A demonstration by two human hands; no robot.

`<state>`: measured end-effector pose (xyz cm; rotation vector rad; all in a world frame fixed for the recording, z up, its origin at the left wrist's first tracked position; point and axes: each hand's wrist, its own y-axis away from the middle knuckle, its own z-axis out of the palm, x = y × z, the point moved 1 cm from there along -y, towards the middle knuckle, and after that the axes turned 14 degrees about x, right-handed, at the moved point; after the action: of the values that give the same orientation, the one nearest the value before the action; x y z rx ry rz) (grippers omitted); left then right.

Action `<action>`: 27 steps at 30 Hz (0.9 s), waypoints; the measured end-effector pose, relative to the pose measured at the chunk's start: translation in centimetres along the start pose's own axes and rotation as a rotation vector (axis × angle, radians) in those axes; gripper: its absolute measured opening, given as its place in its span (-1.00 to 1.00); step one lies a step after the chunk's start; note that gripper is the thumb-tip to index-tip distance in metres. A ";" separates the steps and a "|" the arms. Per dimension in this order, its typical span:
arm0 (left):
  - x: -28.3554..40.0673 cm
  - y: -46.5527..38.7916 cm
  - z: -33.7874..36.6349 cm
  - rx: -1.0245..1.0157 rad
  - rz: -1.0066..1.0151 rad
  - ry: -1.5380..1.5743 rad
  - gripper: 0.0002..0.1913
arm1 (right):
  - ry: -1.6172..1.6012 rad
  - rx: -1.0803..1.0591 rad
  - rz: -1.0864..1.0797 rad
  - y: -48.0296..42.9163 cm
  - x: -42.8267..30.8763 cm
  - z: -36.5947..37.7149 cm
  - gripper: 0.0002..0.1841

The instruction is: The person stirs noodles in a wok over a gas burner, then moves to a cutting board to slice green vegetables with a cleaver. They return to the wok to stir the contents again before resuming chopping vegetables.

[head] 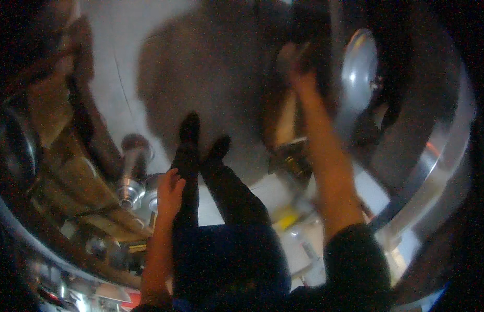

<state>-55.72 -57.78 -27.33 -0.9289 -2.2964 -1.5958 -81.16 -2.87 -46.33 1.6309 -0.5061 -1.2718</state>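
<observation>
My left hand [171, 191] hangs beside my left leg, a little below the knee in the picture. Its thumb stands off from the loosely bent fingers, and nothing shows in it. My right hand [298, 68] reaches far forward into a dark area at the upper right. Blur and shadow hide its fingers and whatever they may touch. Close to its right is a round, shiny metal disc [359, 64], perhaps a lid or pan, standing nearly on edge. A brown panel [287, 117] lies just below the right wrist.
Brown boxes or shelves [82, 183] line the left side. A shiny metal canister [131, 191] stands by my left hand. My dark shoes [190, 126] are on the floor [242, 171]. At the lower right, a yellow item [285, 220] lies among pale things. A curved metal edge [433, 175] bounds the right.
</observation>
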 end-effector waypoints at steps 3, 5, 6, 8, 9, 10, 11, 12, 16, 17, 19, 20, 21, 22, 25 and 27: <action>1.0 0.2 0.5 -0.053 -0.035 -0.073 -0.51 | -0.168 0.008 0.101 -2.4 -0.2 -0.2 -0.62; 1.0 0.8 0.9 -0.065 0.050 -0.185 -0.52 | -0.227 0.034 0.136 -3.4 0.2 -0.7 -0.62; 0.9 0.3 1.4 -0.065 0.106 -0.233 -0.52 | -0.250 0.037 0.141 -4.0 -0.2 -0.9 -0.62; -0.1 -0.4 2.6 -0.032 0.180 -0.146 -0.52 | -0.273 0.053 0.137 -4.5 -0.2 -1.7 -0.62; -0.6 -0.4 3.2 -0.025 0.207 -0.105 -0.52 | -0.279 0.074 0.124 -4.8 -0.3 -2.6 -0.62; 0.1 -0.3 3.1 -0.031 0.201 -0.130 -0.52 | -0.255 0.100 0.087 -4.3 0.5 -2.4 -0.63; 0.6 0.0 2.7 -0.038 0.193 -0.154 -0.52 | -0.231 0.129 0.045 -3.7 0.9 -2.5 -0.64; 1.0 0.4 1.9 -0.020 0.173 -0.186 -0.52 | -0.247 0.201 0.138 -2.1 1.9 -0.8 -0.66; 2.4 0.2 2.2 -0.049 0.122 -0.038 -0.51 | -0.526 0.177 0.263 -0.8 1.7 -2.3 -0.70; 2.4 0.3 2.3 -0.050 0.087 -0.022 -0.51 | -0.574 0.131 0.289 -0.4 1.9 -2.7 -0.71; 2.6 0.4 2.5 -0.061 0.057 0.009 -0.51 | -0.535 -0.022 0.289 1.2 2.7 -4.5 -0.72; 2.3 0.4 2.8 -0.062 0.057 0.018 -0.51 | -0.490 -0.115 0.264 2.6 3.5 -5.1 -0.72; 2.1 0.5 2.9 -0.058 0.053 0.022 -0.51 | -0.395 -0.238 0.201 5.1 5.4 -6.1 -0.72; 2.0 0.6 3.2 -0.042 0.043 -0.019 -0.50 | -0.320 -0.237 0.144 8.1 7.1 -6.5 -0.73; 5.1 1.0 3.0 -0.071 -0.033 0.193 -0.42 | -0.125 0.018 -0.014 19.4 10.7 -5.8 -0.74; 8.0 0.4 2.8 -0.136 0.043 0.389 -0.36 | 0.091 0.038 -0.027 25.3 12.1 -7.7 -0.73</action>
<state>-61.28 -52.11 -24.27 -0.6202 -1.9125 -1.7514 -64.00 -20.23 -30.50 1.7239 -0.4558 -1.2076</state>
